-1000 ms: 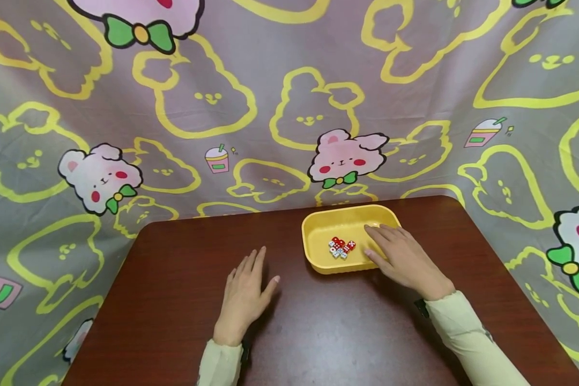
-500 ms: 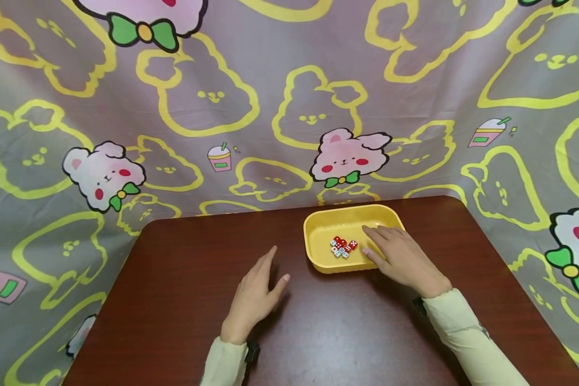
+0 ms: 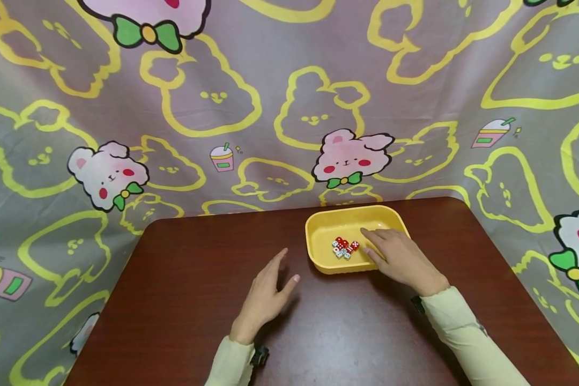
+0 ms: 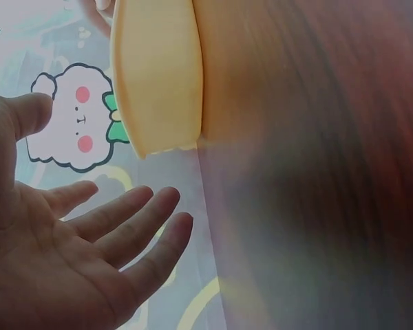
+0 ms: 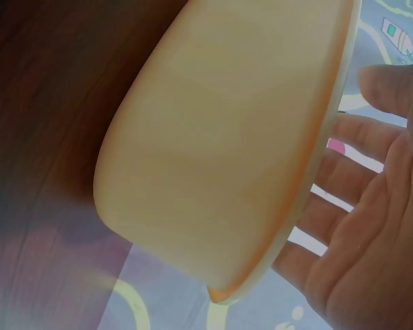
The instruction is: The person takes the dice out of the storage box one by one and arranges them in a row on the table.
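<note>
A yellow plastic basin [image 3: 328,264] stands toward the far side of the table, with several small red and white dice [image 3: 344,247] clustered on its floor. Over its right part hovers my right hand [image 3: 405,262], fingers extended and thumb spread, to the right of the dice and holding nothing. In the right wrist view the basin's outer wall [image 5: 213,151] hides the fingertips. To the left of the basin and nearer me, my left hand [image 3: 262,300] is held above the table, apart from the basin. Its fingers [image 4: 144,234] are spread and nothing lies in the palm.
The dark brown wooden table [image 3: 188,279] has rounded far corners. A grey cloth [image 3: 251,80] printed with yellow outlines and cartoon bears hangs behind the table and along both sides.
My left hand has moved right and a little nearer the basin. The right hand stays over the basin, shifted only slightly. The dice lie in the same cluster.
</note>
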Motion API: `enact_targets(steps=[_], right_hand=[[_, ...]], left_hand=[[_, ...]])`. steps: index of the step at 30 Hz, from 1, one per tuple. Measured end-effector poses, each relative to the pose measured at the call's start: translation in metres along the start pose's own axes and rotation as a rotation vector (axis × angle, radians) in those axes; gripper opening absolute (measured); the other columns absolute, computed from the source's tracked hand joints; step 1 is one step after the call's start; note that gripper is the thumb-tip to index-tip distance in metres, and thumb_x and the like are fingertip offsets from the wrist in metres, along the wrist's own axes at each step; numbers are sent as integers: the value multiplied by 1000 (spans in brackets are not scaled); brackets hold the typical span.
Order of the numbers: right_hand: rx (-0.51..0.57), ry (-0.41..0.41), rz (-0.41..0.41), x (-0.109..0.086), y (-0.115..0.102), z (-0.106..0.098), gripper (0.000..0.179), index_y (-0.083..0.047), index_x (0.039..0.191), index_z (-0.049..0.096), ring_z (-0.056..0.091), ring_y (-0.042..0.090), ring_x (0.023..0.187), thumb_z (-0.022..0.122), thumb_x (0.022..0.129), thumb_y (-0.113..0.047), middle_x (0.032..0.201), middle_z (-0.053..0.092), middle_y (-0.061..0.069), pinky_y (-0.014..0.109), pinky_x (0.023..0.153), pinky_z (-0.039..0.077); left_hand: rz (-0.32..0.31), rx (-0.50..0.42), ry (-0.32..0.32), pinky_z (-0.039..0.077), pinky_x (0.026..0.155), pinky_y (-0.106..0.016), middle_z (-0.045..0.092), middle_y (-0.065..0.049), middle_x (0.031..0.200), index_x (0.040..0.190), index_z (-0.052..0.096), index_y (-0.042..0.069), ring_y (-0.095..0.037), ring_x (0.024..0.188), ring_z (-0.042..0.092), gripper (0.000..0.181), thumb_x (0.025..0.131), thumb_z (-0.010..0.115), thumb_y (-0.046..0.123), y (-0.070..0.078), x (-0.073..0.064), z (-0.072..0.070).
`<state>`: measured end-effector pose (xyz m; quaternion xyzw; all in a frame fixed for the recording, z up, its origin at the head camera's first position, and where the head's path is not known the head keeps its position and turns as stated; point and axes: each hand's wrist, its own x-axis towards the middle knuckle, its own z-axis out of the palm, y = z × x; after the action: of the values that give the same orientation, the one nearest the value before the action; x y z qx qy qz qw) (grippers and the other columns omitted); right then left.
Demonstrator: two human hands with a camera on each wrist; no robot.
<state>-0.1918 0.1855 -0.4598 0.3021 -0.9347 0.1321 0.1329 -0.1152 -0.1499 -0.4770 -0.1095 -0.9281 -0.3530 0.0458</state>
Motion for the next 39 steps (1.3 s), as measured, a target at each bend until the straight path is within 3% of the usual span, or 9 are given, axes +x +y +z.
enact_targets(steps=[7,16,26,39], right_hand=[[2,-29,9,7,2,1,49,-1,141,62,73,37,105,71,97,-21,120,75,20,54,95,59],[12,-73,52,11,2,5,45,-2,136,66,73,37,105,74,95,-16,118,76,20,54,96,59],[-6,-77,35,22,-1,8,43,-4,132,69,73,35,92,77,91,-13,107,78,16,52,83,60],[65,-158,96,29,-3,10,41,-4,131,70,74,35,97,75,90,-9,111,78,16,52,82,60]], left_hand=[[-7,-41,-15,51,110,-55,56,-13,155,162,36,19,-31,131,64,70,102,66,38,2,4,4],[2,-91,-22,59,100,-46,59,-14,150,161,38,18,-28,125,68,67,102,67,32,2,8,8],[16,-130,-10,61,96,-48,60,-16,149,159,40,17,-31,123,70,66,101,68,27,2,11,11],[4,-134,-25,61,98,-45,59,-15,151,160,40,19,-30,123,70,65,102,67,29,7,14,13]])
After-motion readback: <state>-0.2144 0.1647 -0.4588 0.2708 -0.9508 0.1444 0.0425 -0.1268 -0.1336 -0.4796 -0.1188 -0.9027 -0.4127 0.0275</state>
